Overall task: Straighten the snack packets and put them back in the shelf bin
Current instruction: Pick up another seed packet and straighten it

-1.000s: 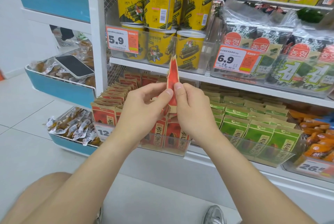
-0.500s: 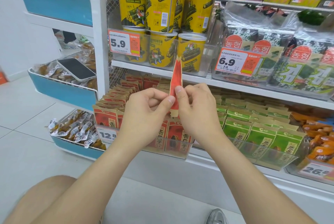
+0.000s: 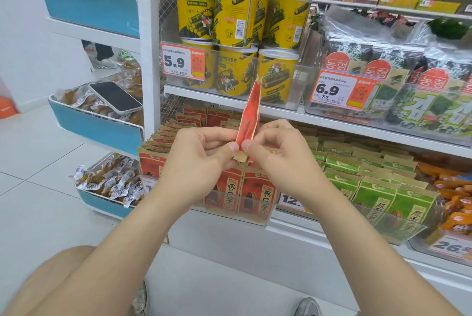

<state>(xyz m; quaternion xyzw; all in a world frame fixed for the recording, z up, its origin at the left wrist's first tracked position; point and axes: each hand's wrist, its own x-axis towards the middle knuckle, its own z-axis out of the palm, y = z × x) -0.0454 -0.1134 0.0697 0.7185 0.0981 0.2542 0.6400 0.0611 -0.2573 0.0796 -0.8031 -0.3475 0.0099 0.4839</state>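
Arms: both forearms slanted up from the bottom edge, and the left hand [image 3: 201,154] and right hand [image 3: 278,152] met in front of the lower shelf.
Around: yellow tubs [image 3: 229,17] stood above, green packets [image 3: 370,188] to the right, and a phone [image 3: 115,97] lay on the blue side rack. The hands hid part of the shelf bin [image 3: 255,216].
Fingers: both thumbs and curled forefingers pinched the lower end of one red packet [image 3: 251,111], held upright and edge-on above the bin.
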